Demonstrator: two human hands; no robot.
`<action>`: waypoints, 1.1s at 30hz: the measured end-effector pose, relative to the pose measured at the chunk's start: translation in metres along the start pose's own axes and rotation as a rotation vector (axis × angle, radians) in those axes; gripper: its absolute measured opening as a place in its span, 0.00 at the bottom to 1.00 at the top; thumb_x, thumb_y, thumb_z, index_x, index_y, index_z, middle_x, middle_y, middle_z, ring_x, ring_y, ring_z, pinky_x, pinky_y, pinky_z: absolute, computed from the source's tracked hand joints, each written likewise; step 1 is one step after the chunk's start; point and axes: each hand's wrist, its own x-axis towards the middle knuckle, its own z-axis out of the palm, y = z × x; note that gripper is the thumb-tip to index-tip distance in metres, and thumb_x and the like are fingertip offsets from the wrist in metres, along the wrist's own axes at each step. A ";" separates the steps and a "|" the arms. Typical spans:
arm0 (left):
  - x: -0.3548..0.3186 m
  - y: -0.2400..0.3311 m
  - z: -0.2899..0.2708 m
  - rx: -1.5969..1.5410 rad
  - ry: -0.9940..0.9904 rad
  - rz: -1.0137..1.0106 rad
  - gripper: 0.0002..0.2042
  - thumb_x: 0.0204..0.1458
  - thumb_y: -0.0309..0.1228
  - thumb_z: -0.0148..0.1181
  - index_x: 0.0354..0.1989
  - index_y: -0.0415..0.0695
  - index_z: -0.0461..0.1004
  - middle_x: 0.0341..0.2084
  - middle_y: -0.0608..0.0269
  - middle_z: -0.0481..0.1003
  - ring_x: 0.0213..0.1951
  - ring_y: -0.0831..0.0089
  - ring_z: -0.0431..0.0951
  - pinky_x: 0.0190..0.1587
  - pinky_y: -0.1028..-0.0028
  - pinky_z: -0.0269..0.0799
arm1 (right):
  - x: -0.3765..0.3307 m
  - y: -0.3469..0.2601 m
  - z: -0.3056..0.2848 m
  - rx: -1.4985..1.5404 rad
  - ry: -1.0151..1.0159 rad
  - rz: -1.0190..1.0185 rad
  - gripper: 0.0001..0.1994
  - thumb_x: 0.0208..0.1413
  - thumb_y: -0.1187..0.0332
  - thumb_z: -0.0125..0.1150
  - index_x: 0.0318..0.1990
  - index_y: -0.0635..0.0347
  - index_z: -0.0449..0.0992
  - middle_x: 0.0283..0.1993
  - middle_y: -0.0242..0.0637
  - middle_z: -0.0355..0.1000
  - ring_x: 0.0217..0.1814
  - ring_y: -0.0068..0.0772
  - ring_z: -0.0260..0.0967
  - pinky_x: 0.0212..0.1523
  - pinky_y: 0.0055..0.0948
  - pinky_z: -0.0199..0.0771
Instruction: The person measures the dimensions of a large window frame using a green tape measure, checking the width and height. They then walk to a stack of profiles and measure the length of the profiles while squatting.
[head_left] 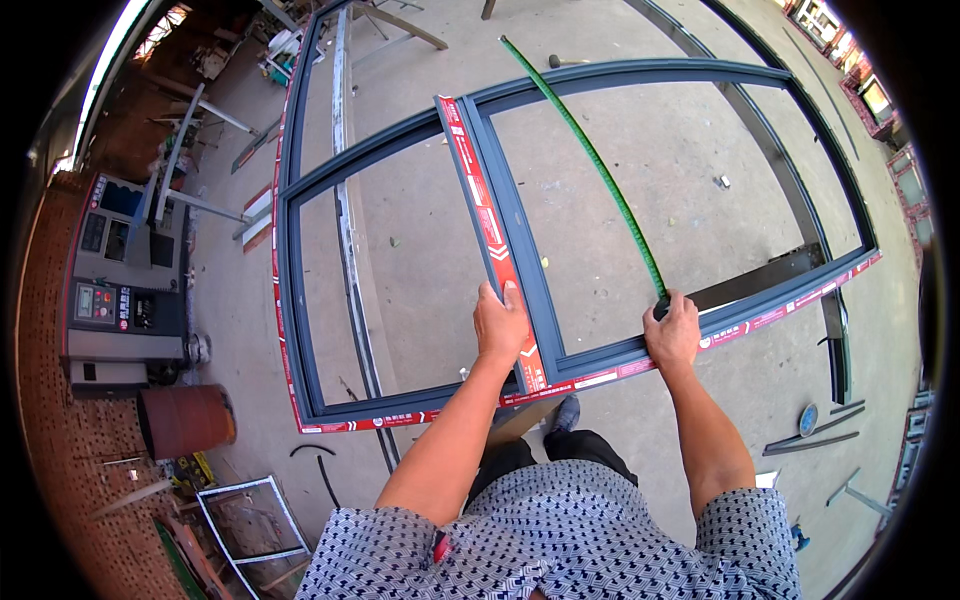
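Observation:
In front of me lies a large dark grey window frame (518,235), with red printed film along its outer edges. A red-filmed bar (478,190) runs beside its upright divider. My left hand (500,325) is closed around the lower part of that bar, thumb on its face. At the near rail, my right hand (674,332) grips a tape measure, whose case is mostly hidden by the fingers. Its green blade (603,168) stretches away from me across the right opening, curving left, and its tip reaches beyond the far rail.
Metal support beams (352,270) run beneath the frame. Left of it stand a grey machine with a control panel (125,285) and a rusty red drum (187,420). A small white-edged frame (255,530) leans lower left. Loose dark strips (815,440) lie on the floor at right.

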 end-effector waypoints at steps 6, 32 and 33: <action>-0.004 0.005 -0.009 -0.133 -0.016 -0.034 0.15 0.64 0.36 0.60 0.45 0.32 0.72 0.37 0.45 0.81 0.40 0.54 0.83 0.45 0.60 0.76 | -0.003 -0.011 -0.002 -0.001 0.002 -0.008 0.22 0.55 0.61 0.65 0.57 0.58 0.74 0.51 0.47 0.74 0.58 0.51 0.70 0.56 0.46 0.75; 0.007 -0.003 -0.029 0.258 -0.005 -0.056 0.21 0.47 0.39 0.67 0.41 0.34 0.71 0.35 0.43 0.81 0.40 0.46 0.83 0.47 0.56 0.77 | -0.012 -0.041 -0.015 -0.025 -0.010 0.012 0.22 0.56 0.60 0.64 0.57 0.57 0.74 0.53 0.47 0.74 0.59 0.49 0.69 0.59 0.45 0.73; 0.007 -0.003 -0.029 0.264 0.001 -0.064 0.21 0.47 0.39 0.67 0.40 0.34 0.71 0.35 0.43 0.81 0.40 0.46 0.83 0.47 0.55 0.77 | -0.012 -0.041 -0.015 -0.021 -0.015 0.015 0.22 0.56 0.60 0.64 0.57 0.57 0.74 0.53 0.47 0.74 0.59 0.49 0.69 0.59 0.45 0.73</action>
